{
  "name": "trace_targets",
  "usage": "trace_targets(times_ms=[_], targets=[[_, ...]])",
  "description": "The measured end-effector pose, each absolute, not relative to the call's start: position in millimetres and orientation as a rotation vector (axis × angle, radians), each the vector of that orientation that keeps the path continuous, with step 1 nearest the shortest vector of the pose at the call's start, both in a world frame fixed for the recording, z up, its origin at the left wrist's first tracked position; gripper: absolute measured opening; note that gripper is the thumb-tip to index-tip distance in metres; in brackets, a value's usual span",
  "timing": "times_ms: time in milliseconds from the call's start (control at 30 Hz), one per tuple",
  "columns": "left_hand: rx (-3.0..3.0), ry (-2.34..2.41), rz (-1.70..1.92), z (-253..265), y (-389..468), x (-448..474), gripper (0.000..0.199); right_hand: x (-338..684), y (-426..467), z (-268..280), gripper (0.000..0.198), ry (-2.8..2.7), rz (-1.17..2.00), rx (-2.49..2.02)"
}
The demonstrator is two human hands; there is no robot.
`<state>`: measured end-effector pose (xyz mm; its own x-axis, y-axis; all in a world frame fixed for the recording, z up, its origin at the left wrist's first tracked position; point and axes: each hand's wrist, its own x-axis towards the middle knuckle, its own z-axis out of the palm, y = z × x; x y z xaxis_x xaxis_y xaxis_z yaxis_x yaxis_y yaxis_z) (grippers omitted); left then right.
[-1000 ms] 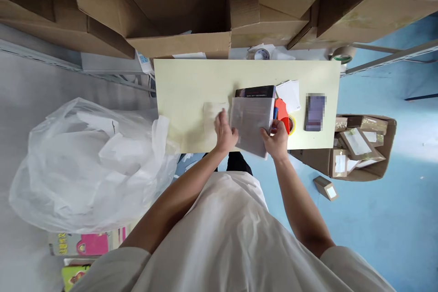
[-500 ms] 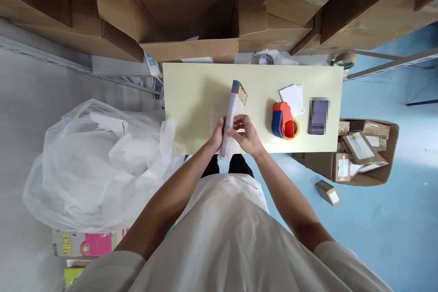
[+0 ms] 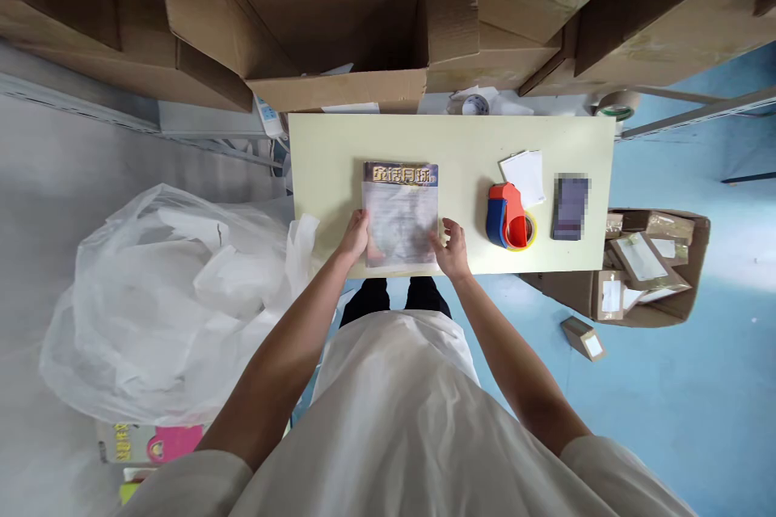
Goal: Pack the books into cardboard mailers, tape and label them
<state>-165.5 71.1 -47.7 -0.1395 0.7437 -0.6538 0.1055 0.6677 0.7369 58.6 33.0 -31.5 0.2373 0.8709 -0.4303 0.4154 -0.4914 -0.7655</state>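
Note:
A book [image 3: 402, 218] with gold lettering on a dark top strip faces up, near the front edge of the pale table [image 3: 327, 145]. Translucent white wrapping covers most of its cover below the title. My left hand [image 3: 354, 238] is closed on the left edge, with some fingers hidden. At the right edge, my right hand [image 3: 452, 250] grips with the thumb on the book and the other fingers curled. To the right are a red and blue tape dispenser [image 3: 508, 216], white paper slips [image 3: 525, 178] and a phone [image 3: 571, 208].
Open cardboard boxes [image 3: 339, 87] line the shelf behind the table. A large clear plastic bag [image 3: 139, 315] of white wrapping stands at left. On the right floor are a carton [image 3: 697, 258] of packed parcels and a single small parcel [image 3: 583, 338]. Tape rolls [image 3: 475, 103] lie behind the table.
The book has turned from on edge to flat, cover up. My hands have moved apart to its two sides, my left hand going left. The camera view has shifted slightly.

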Motion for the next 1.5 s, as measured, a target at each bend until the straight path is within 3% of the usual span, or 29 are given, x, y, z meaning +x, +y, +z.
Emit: trace_targets(times_ms=[167, 367, 633, 933, 1100, 1500], targets=[[1.016, 1.812, 0.482, -45, 71, -160, 0.037, 59, 27, -57, 0.059, -1.152, 1.345, -1.963], [1.167, 1.926, 0.307, -40, 49, -152, 0.069, 63, 26, -56, 0.056, -1.205, 1.323, -1.97], [1.111, 1.937, 0.44, -49, 46, -158, 0.053, 56, 39, -42, 0.045, -1.46, 1.378, -2.133], [1.071, 2.071, 0.455, -57, 89, -202, 0.054, 1, 91, -33, 0.059, -1.619, 1.334, -2.107], [1.019, 2.049, 0.602, -62, 119, -246, 0.042, -36, 131, -31, 0.063, -1.702, 1.33, -2.071], [0.878, 2.001, 0.765, -68, 145, -286, 0.045, -70, 156, -62, 0.067, -1.684, 1.243, -1.947]])
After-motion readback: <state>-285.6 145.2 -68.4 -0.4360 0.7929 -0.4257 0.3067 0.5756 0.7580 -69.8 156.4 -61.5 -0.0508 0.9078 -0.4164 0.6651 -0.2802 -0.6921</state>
